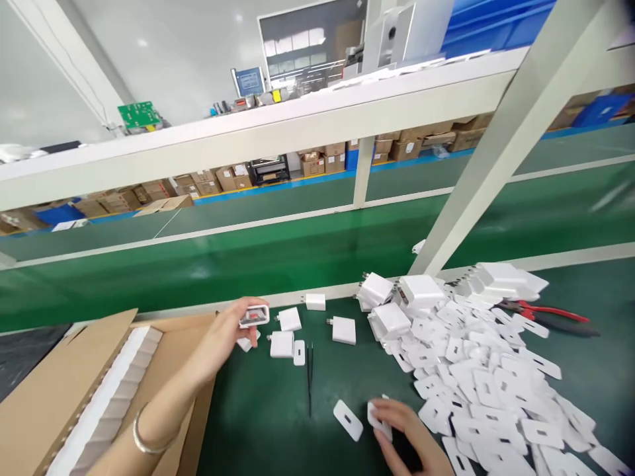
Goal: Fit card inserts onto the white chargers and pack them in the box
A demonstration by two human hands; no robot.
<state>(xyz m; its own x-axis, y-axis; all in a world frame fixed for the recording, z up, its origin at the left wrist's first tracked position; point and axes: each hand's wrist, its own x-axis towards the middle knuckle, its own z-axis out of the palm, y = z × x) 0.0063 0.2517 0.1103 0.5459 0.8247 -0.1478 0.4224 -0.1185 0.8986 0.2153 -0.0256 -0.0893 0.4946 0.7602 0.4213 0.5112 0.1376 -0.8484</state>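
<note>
My left hand (229,334) is closed around a white charger housing (254,316), its open end turned toward me so the inside shows. At the front of the table, my right hand (409,433) pinches a small white slotted cover plate (379,422) between thumb and fingers. Another slotted plate (348,420) lies flat just left of it. White plug chargers (282,344) lie between my hands, with a smaller cover plate (299,353) beside them. Black tweezers (310,380) lie on the green tabletop, pointing away from me.
To the right spreads a large heap of white cover plates (476,383), with several chargers (421,291) behind it. Red-handled pliers (550,312) lie past the heap. A cardboard box (64,390) holding white pieces stands at left. A white shelf beam (278,129) crosses above.
</note>
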